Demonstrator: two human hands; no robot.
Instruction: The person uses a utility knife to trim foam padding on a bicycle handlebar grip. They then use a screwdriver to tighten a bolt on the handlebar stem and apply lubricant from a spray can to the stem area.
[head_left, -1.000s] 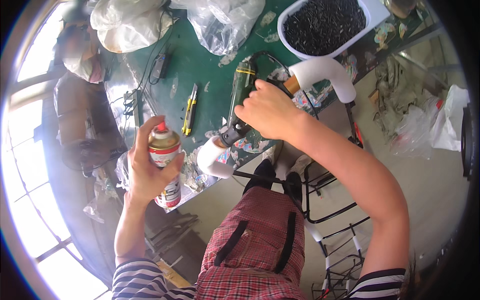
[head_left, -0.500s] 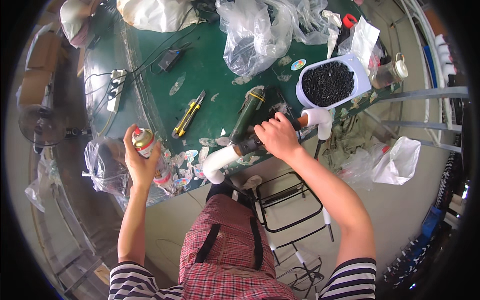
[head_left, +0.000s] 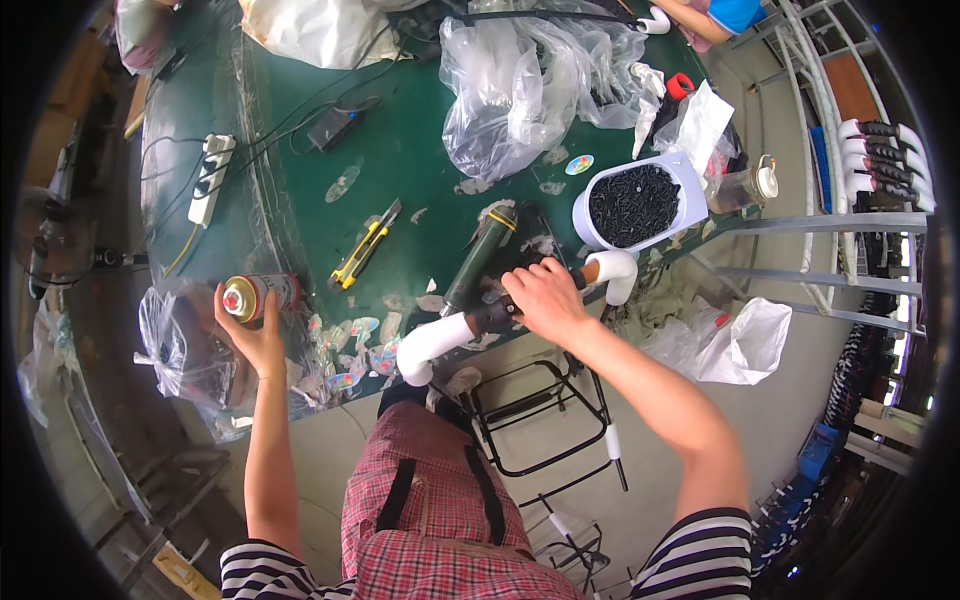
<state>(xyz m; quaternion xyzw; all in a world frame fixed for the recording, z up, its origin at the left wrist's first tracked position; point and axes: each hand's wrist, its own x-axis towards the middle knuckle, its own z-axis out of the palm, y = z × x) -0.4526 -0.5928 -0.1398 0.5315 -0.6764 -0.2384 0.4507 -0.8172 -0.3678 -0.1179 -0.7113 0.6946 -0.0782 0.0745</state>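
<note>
My left hand (head_left: 252, 335) grips a spray can (head_left: 257, 295) with a red cap, setting it at the left part of the green table (head_left: 400, 150). My right hand (head_left: 540, 300) rests on a white curved handlebar piece (head_left: 435, 342) with a black middle, lying along the table's near edge; its other white end (head_left: 615, 272) shows beyond my fingers. A dark green power tool (head_left: 482, 255) lies just behind that hand. A yellow utility knife (head_left: 362, 250) lies between the two hands.
A white tub of small black parts (head_left: 640, 205) stands right of the tool. Clear plastic bags (head_left: 530, 90) lie at the back, a power strip (head_left: 212, 178) at the left. Sticker scraps (head_left: 350, 335) litter the near edge. A black metal frame (head_left: 545, 420) stands below the table.
My left hand has carried the spray can away from my face and down toward the table's left part. My right hand stays on the white handlebar piece. The view has pulled back.
</note>
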